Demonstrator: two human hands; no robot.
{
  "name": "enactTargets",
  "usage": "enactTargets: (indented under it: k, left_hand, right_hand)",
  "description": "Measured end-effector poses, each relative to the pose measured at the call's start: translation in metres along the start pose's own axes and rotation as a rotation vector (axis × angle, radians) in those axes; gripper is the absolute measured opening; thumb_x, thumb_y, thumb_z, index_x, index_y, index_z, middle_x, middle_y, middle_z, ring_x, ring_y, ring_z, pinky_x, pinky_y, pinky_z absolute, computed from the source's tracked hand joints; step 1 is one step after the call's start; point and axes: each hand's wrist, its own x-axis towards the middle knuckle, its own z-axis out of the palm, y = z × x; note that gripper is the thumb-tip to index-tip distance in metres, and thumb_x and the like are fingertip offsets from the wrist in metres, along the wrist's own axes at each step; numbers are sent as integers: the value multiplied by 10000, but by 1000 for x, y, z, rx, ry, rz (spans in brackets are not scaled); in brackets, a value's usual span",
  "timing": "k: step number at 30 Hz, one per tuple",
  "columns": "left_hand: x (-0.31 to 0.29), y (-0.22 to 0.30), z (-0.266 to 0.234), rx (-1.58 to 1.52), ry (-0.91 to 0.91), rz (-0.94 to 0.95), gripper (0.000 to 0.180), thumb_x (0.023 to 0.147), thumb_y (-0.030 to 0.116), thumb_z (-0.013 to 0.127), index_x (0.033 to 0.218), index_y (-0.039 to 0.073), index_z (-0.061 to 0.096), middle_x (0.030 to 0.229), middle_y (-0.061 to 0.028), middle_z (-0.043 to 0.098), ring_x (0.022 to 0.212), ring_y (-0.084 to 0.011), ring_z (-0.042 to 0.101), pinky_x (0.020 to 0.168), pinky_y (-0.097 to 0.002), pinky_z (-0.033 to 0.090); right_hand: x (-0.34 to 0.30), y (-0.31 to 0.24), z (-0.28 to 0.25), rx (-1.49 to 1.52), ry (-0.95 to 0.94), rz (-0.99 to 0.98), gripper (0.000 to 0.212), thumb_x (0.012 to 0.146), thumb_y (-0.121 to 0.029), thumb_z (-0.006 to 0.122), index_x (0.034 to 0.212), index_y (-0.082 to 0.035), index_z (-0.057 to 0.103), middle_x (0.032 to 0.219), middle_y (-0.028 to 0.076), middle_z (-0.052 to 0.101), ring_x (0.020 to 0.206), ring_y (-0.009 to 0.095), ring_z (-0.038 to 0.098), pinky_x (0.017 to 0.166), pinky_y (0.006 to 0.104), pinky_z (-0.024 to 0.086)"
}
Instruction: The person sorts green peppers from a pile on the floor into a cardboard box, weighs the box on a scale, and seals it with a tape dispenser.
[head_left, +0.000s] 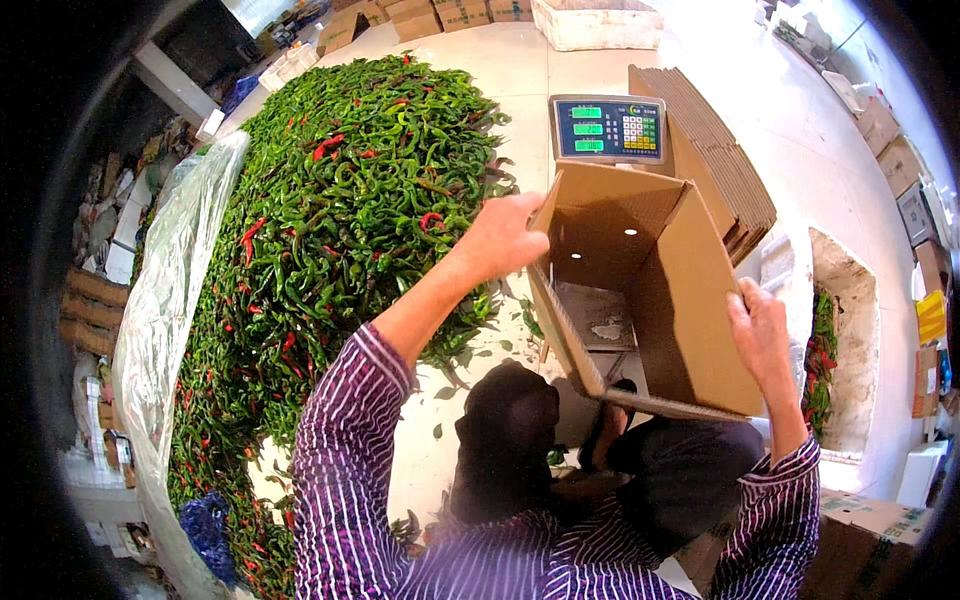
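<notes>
Between my two hands a brown cardboard box (695, 300) is held up, tilted, in front of me. Through its frame a scuffed pale surface and part of a foot show, so both ends look unclosed. My left hand (508, 235) grips its left upper edge, fingers closed. At the right edge my right hand (760, 325) is closed round the cardboard. Just beyond the box stands a scale's display panel (610, 128), with lit green readouts and a keypad. To the left lies a large heap of green chili peppers (370, 190), with red ones scattered through it.
Flat folded cardboard boxes (715, 150) stand stacked behind the scale. A white foam box (845, 340) with some peppers is at right, another foam box (597, 24) at the far side. Clear plastic sheeting (165, 330) edges the heap. A printed carton (870, 535) sits at lower right.
</notes>
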Motion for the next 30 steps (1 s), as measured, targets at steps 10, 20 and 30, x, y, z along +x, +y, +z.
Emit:
enactTargets:
  k: [10,20,30]
  left_hand:
    - [23,-59,7,190,224,-108,887,679,219,649,1436,-95,310,1465,-327,327,1420,-430,262,1209,-427,191]
    - [69,-31,4,329,-143,148,281,621,269,686,803,56,709,717,-192,656,683,-340,636,649,-423,525]
    - [46,21,24,255,-938,167,510,783,517,742,844,12,711,755,-143,707,672,-277,694,630,-408,559]
  right_hand:
    - [6,-13,23,-91,-18,-181,108,877,-99,568,895,5,540,766,281,598,782,479,604,657,544,448]
    - [18,11,11,-131,-46,-188,149,920,-55,516,1012,46,576,833,297,602,796,487,583,658,526,435]
    - [70,-2,15,-107,-158,-383,152,918,-106,563,1009,12,528,864,261,608,857,465,581,715,519,447]
